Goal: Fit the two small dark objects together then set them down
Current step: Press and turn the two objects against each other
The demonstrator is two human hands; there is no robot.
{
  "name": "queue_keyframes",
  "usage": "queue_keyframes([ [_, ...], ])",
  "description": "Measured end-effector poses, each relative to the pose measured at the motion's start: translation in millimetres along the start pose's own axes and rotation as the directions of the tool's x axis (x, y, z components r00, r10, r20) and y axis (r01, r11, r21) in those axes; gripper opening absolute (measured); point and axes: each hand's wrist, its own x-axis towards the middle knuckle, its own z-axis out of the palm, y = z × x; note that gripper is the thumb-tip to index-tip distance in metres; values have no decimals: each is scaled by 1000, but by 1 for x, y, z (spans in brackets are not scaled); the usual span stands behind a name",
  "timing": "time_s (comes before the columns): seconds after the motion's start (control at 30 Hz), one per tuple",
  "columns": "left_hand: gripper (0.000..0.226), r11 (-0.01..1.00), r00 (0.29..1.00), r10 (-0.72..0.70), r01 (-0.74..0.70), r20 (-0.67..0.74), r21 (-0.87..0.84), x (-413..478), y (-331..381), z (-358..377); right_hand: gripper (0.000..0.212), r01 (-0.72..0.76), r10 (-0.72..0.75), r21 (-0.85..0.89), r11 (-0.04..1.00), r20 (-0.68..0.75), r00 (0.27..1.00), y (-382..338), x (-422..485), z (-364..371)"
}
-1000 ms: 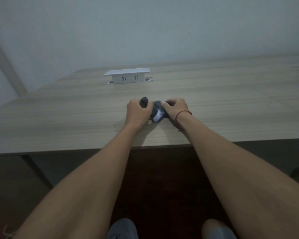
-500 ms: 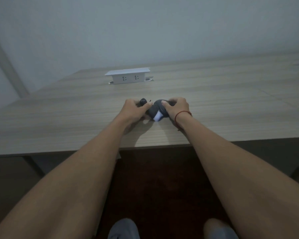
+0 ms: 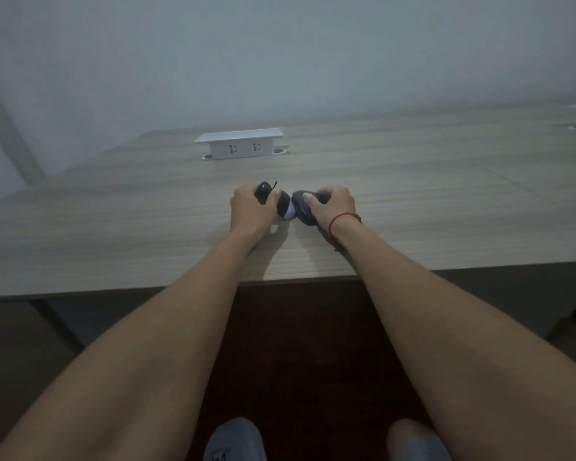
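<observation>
Dark objects (image 3: 288, 206) before socket box (image 3: 240, 143)

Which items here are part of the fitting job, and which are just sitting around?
In use:
- left hand gripping the black piece
- right hand gripping the dark rounded piece

Just there:
- white socket box farther back on the table
- red wrist string

Table: wooden top (image 3: 413, 201), pale grain.
Socket box: white (image 3: 240, 145), raised at the far side, 2 outlets facing the camera.
Wall: plain grey (image 3: 280, 54).
</observation>
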Motion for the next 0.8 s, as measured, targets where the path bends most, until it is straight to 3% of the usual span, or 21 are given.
queue_keyframes([
  [0.2, 12, 967, 968, -92, 144, 235, -212, -2, 1, -18, 44, -7, 7, -15, 1000, 0, 1000, -1, 2, 0],
  [0.37, 39, 973, 984, -173, 178, 46, -148, 5, 1, -10, 45, 5, -5, -37, 999, 2, 1000, 0, 1, 0],
  [0.47, 36, 985, 986, -160, 156, -40, -77, 5, 5, -1, 46, 12, -12, -61, 998, 11, 1000, 0, 1, 0],
  [0.53, 31, 978, 984, -178, 179, 25, -108, 7, 4, -2, 46, 11, -10, -69, 998, 8, 1000, 0, 2, 1],
  [0.7, 14, 934, 890, -167, 281, 425, -221, 1, 3, -27, 46, -5, 6, -74, 997, 10, 1000, 0, 2, 2],
  [0.8, 14, 916, 913, -162, 281, 374, -287, 2, 2, -24, 46, 1, -1, -81, 997, 6, 1000, 1, 2, 1],
])
